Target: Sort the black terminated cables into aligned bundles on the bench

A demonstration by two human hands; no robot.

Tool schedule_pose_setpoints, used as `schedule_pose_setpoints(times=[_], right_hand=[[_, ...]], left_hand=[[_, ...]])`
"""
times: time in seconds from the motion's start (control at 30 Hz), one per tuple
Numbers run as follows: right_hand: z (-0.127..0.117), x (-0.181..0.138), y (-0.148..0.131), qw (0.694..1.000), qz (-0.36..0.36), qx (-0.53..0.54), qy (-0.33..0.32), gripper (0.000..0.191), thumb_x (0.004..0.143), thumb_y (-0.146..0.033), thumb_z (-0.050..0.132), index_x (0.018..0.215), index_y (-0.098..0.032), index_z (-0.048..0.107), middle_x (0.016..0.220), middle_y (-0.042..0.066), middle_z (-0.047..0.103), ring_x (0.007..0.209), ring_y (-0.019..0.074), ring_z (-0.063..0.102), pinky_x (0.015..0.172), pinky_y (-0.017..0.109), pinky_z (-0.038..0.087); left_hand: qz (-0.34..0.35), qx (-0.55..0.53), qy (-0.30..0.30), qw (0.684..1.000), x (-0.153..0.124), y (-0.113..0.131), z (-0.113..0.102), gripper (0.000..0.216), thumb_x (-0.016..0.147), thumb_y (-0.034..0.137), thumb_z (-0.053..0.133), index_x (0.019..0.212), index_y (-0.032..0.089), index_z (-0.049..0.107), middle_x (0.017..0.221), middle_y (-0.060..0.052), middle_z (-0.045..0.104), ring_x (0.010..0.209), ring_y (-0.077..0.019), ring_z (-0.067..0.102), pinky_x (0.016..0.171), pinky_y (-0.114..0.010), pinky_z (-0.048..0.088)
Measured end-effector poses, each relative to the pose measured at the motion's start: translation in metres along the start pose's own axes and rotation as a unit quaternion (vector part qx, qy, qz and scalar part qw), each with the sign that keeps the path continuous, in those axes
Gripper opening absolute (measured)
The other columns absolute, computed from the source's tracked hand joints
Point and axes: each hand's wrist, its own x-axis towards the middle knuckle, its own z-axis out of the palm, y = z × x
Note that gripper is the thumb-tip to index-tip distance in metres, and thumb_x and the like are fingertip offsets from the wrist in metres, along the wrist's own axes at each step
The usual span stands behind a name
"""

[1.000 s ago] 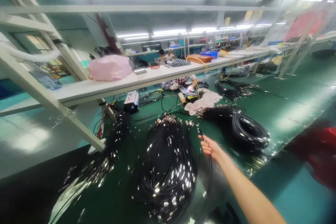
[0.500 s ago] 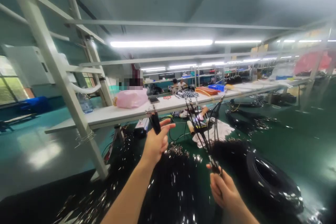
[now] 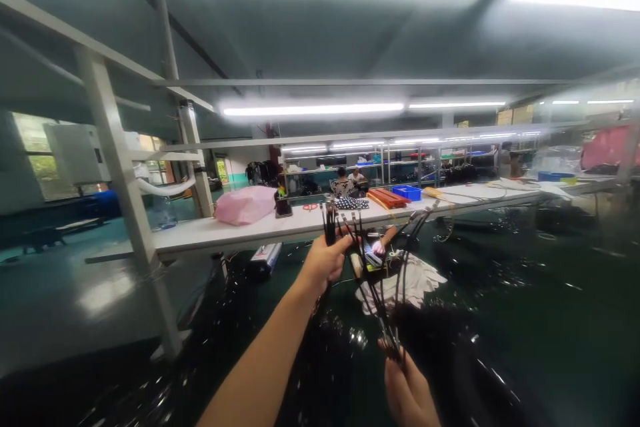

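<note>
My left hand (image 3: 324, 263) is closed around an upright bundle of black cables (image 3: 329, 227) with metal connectors at their tops. Lower and to the right, my right hand (image 3: 407, 383) grips a second bunch of black cables (image 3: 380, 307), which fans out upward. Several of those cable tips reach close to my left fingers; whether they touch, I cannot tell. Below both hands, dark piles of cables (image 3: 345, 373) with shiny ends spread out, partly blurred.
A white bench (image 3: 300, 221) runs across ahead, bearing a pink bag (image 3: 245, 205), a phone (image 3: 283, 208), red scissors (image 3: 310, 207) and a blue bin (image 3: 407, 193). Beneath it lies a white cloth (image 3: 415, 280), near another person's hand (image 3: 383, 243). A metal post (image 3: 117, 147) stands left.
My left hand has moved right with its cables, close to the fanned tips. My right hand sits slightly lower and further left. The view has tilted upward.
</note>
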Motion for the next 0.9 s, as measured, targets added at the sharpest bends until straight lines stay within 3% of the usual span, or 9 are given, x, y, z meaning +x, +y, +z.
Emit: schedule_pose_setpoints(times=[0.17, 0.27, 0.4, 0.47, 0.57, 0.7, 0.8, 0.83, 0.9], right_hand=[[-0.020, 0.009, 0.004, 1.000, -0.017, -0.007, -0.016, 0.048, 0.071, -0.057, 0.053, 0.099, -0.017, 0.058, 0.047, -0.008, 0.025, 0.036, 0.0047, 0.022, 0.033, 0.017, 0.021], [-0.032, 0.015, 0.014, 0.995, -0.052, -0.077, -0.035, 0.051, 0.072, -0.057, 0.051, 0.102, -0.016, 0.059, 0.045, -0.006, 0.033, 0.036, 0.0074, 0.030, 0.035, 0.020, 0.031], [-0.046, 0.021, 0.026, 0.972, -0.114, -0.192, -0.076, 0.050, 0.078, -0.054, 0.043, 0.106, -0.016, 0.059, 0.051, 0.001, 0.052, 0.048, 0.0159, 0.051, 0.053, 0.027, 0.047], [-0.050, 0.024, 0.032, 0.961, -0.128, -0.220, -0.107, 0.047, 0.081, -0.051, 0.041, 0.109, -0.018, 0.058, 0.070, 0.007, 0.064, 0.069, 0.0215, 0.060, 0.068, 0.029, 0.049], [-0.050, 0.028, 0.044, 0.942, -0.146, -0.244, -0.180, 0.045, 0.082, -0.047, 0.039, 0.114, -0.019, 0.055, 0.094, 0.010, 0.066, 0.090, 0.0249, 0.060, 0.078, 0.029, 0.047], [-0.052, 0.033, 0.049, 0.912, -0.120, -0.259, -0.295, 0.047, 0.082, -0.045, 0.040, 0.122, -0.021, 0.046, 0.081, 0.007, 0.067, 0.076, 0.0218, 0.063, 0.071, 0.030, 0.050], [-0.060, 0.050, 0.017, 0.895, -0.123, -0.252, -0.346, 0.059, 0.075, -0.046, 0.052, 0.127, -0.021, 0.040, 0.094, 0.008, 0.064, 0.084, 0.0229, 0.060, 0.076, 0.034, 0.049], [-0.062, 0.060, -0.003, 0.902, -0.145, -0.244, -0.324, 0.063, 0.074, -0.047, 0.054, 0.128, -0.021, 0.037, 0.108, 0.010, 0.059, 0.096, 0.0247, 0.056, 0.083, 0.037, 0.045], [-0.062, 0.084, -0.055, 0.935, -0.182, -0.225, -0.206, 0.053, 0.083, -0.044, 0.040, 0.131, -0.022, 0.032, 0.126, 0.011, 0.046, 0.113, 0.0246, 0.045, 0.093, 0.042, 0.037]], left_hand=[[-0.014, 0.036, -0.013, 0.999, 0.006, -0.004, 0.012, 0.050, 0.063, 0.041, 0.067, 0.102, 0.014, 0.053, 0.080, -0.005, 0.059, 0.030, 0.0032, 0.021, 0.027, -0.015, 0.012], [-0.035, 0.061, -0.015, 0.997, 0.003, -0.008, 0.025, 0.054, 0.060, 0.037, 0.071, 0.104, 0.015, 0.051, 0.086, -0.006, 0.060, 0.029, 0.0032, 0.023, 0.027, -0.016, 0.012], [-0.057, 0.091, 0.010, 0.994, -0.001, -0.011, 0.040, 0.055, 0.054, 0.031, 0.076, 0.100, 0.013, 0.052, 0.090, -0.006, 0.061, 0.029, 0.0034, 0.025, 0.028, -0.017, 0.013], [-0.061, 0.111, 0.026, 0.992, -0.002, -0.012, 0.042, 0.054, 0.052, 0.030, 0.077, 0.097, 0.011, 0.054, 0.087, -0.006, 0.062, 0.030, 0.0030, 0.026, 0.029, -0.017, 0.014], [-0.076, 0.120, 0.002, 0.990, 0.000, -0.015, 0.038, 0.050, 0.056, 0.033, 0.074, 0.096, 0.011, 0.056, 0.083, -0.006, 0.063, 0.030, 0.0021, 0.025, 0.029, -0.017, 0.013], [-0.090, 0.086, -0.077, 0.989, 0.004, -0.023, 0.028, 0.034, 0.071, 0.039, 0.060, 0.090, 0.012, 0.056, 0.081, -0.009, 0.064, 0.030, 0.0022, 0.018, 0.028, -0.016, 0.010], [-0.101, 0.069, -0.116, 0.986, 0.007, -0.032, 0.023, 0.032, 0.075, 0.041, 0.054, 0.087, 0.012, 0.056, 0.074, -0.007, 0.063, 0.029, 0.0017, 0.018, 0.027, -0.016, 0.010], [-0.109, 0.068, -0.128, 0.983, 0.008, -0.035, 0.023, 0.031, 0.075, 0.041, 0.054, 0.087, 0.012, 0.056, 0.072, -0.006, 0.062, 0.029, 0.0015, 0.018, 0.027, -0.016, 0.011], [-0.124, 0.068, -0.141, 0.980, 0.011, -0.042, 0.024, 0.031, 0.074, 0.041, 0.055, 0.086, 0.012, 0.056, 0.069, -0.005, 0.061, 0.029, 0.0011, 0.020, 0.027, -0.016, 0.011]])
